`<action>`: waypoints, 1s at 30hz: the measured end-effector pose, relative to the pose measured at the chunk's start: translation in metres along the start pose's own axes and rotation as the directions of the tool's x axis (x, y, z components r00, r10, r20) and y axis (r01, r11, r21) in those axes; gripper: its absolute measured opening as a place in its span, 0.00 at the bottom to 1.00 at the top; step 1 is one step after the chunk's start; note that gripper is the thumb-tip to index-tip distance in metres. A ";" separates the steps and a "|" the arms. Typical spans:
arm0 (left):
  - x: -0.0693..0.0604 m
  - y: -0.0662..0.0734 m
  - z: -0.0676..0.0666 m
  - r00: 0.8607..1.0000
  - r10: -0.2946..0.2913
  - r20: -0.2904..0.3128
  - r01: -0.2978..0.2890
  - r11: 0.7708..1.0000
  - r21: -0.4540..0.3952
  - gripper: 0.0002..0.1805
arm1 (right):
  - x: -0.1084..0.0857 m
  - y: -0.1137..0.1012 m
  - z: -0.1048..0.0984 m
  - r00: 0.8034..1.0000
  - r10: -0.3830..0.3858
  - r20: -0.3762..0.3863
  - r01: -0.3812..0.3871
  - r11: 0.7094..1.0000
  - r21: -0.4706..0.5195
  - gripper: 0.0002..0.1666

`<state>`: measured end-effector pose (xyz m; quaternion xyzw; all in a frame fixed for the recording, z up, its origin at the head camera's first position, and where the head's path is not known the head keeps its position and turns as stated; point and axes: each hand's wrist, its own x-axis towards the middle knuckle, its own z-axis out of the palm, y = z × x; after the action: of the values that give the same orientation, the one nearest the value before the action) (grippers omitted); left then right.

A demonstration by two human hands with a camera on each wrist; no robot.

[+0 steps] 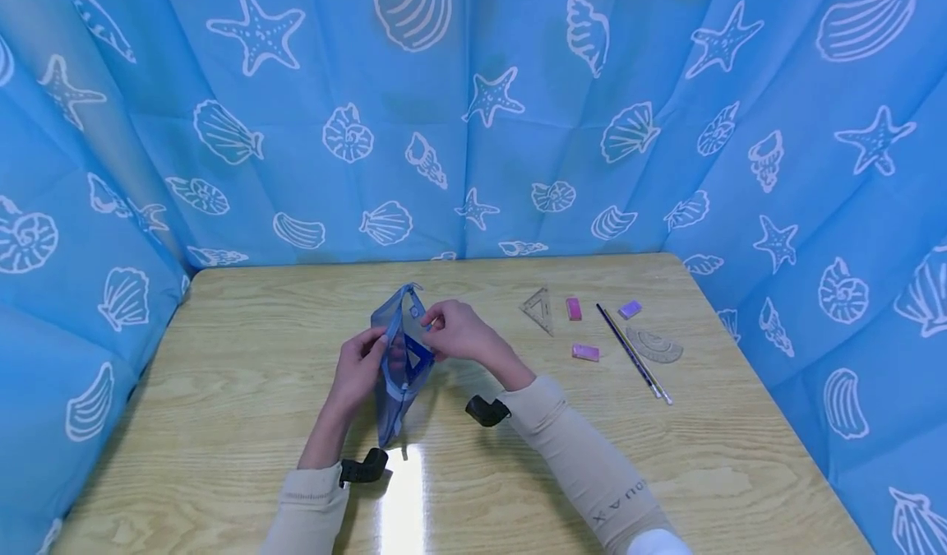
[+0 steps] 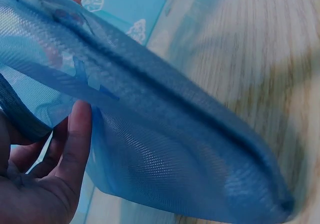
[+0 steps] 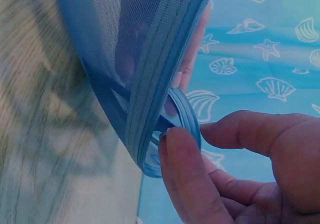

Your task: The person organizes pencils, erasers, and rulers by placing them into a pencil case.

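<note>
A blue mesh zip pouch is held upright above the table, its mouth spread apart. My left hand grips its left edge; in the left wrist view the left hand has thumb and fingers around the mesh rim. My right hand pinches the opposite rim, and in the right wrist view the right hand has its fingertips at the zipper edge. Inside the pouch lies a dark blue triangular ruler, seen through the opening.
Right of the pouch on the wooden table lie a clear triangle ruler, pink erasers, a purple eraser, two pencils and a clear protractor. A blue shell-patterned curtain surrounds the table.
</note>
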<state>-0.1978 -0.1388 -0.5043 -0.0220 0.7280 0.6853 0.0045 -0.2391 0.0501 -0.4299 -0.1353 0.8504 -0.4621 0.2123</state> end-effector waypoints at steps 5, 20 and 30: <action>0.001 0.000 -0.001 1.000 -0.006 0.005 0.006 1.000 -0.014 0.17 | -0.009 -0.002 -0.004 0.999 -0.039 -0.007 0.039 0.999 -0.027 0.16; -0.003 0.000 -0.009 0.999 0.020 -0.030 -0.022 0.995 -0.097 0.17 | -0.037 0.030 -0.041 0.974 -0.155 -0.166 0.147 0.987 -0.057 0.14; -0.005 0.009 -0.014 0.999 0.003 -0.033 -0.006 0.996 -0.087 0.17 | -0.061 0.087 -0.068 0.963 -0.101 -0.251 0.095 0.995 -0.035 0.16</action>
<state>-0.1928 -0.1523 -0.4942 -0.0317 0.6973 0.7161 -0.0098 -0.2221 0.1718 -0.4559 -0.1198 0.8679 -0.4758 0.0777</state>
